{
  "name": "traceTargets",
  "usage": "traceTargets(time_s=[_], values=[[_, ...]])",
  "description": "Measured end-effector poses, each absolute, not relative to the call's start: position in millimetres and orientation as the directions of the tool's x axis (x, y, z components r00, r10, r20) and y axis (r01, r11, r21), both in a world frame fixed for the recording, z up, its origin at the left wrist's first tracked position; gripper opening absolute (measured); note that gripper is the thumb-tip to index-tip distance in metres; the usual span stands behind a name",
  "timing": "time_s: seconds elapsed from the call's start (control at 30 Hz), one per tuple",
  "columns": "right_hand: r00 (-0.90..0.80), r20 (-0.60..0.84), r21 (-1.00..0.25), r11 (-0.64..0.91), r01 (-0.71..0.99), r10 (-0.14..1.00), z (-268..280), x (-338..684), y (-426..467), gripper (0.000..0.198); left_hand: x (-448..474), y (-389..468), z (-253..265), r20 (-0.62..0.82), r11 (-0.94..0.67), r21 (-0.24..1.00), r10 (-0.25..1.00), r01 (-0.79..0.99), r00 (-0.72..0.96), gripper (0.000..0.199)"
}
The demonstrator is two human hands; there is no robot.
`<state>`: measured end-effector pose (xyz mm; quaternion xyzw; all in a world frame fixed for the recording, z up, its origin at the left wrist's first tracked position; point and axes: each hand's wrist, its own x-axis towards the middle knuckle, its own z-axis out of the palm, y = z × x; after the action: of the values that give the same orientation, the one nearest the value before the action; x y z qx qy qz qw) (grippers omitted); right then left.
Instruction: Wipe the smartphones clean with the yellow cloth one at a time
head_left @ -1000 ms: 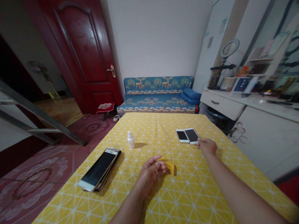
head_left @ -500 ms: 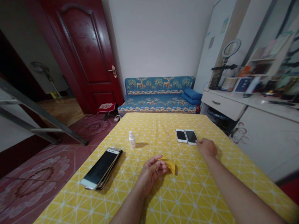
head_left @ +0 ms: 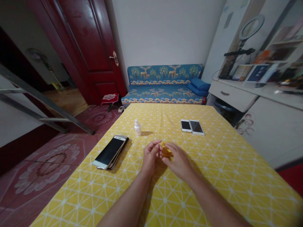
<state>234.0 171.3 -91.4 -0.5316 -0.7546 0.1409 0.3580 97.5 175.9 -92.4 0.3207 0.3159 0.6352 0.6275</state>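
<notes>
Near the middle of the table my left hand (head_left: 151,156) is closed, pinching a small yellow cloth (head_left: 167,152). My right hand (head_left: 177,160) has its fingers and thumb curved around the other side of this cloth. Part of the cloth is hidden by the fingers. Two white phones (head_left: 186,125) lie side by side, dark screens up, beyond my right hand. A small white bottle (head_left: 137,128) stands upright beyond my left hand. To the left, several phones lie stacked, a white-edged phone (head_left: 110,152) on top.
A yellow patterned tablecloth (head_left: 213,195) covers the table. Behind it stands a blue sofa (head_left: 161,90) with deer on its cover. A white dresser (head_left: 236,94) carries a ring light (head_left: 252,26) and other items. On the left are a metal ladder (head_left: 44,97) and a red door (head_left: 92,41).
My right hand has left the right-hand white phone and come to the yellow cloth, meeting my left hand. The cloth is now more bunched up. The camera view has tilted down slightly.
</notes>
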Motion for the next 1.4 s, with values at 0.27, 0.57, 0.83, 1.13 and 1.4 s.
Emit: traceTargets(time_s=[0.27,0.57,0.83,1.13,1.4], values=[[-0.269,0.387,-0.378,0.418,0.826,0.882,-103,227,167,0.034,98,172,-92,0.151,-0.187,0.930,0.979,-0.316,-0.137,0.018],[-0.225,0.456,-0.374,0.415,0.829,0.861,-113,231,179,0.025,15,151,-42,0.551,-0.374,0.765,0.801,0.525,-0.232,0.019],[-0.220,0.462,-0.405,0.425,0.809,0.859,-114,234,181,0.024,-88,129,-41,0.112,0.254,0.296,0.948,0.921,-0.297,0.087],[-0.194,0.453,-0.443,0.409,0.798,0.870,-113,232,180,0.024,-76,127,-40,0.145,0.294,0.168,0.937,0.941,-0.319,0.080],[-0.192,0.476,-0.458,0.429,0.778,0.858,-117,234,182,0.024,-62,125,-31,0.193,0.320,0.067,0.925,0.945,-0.327,0.081]])
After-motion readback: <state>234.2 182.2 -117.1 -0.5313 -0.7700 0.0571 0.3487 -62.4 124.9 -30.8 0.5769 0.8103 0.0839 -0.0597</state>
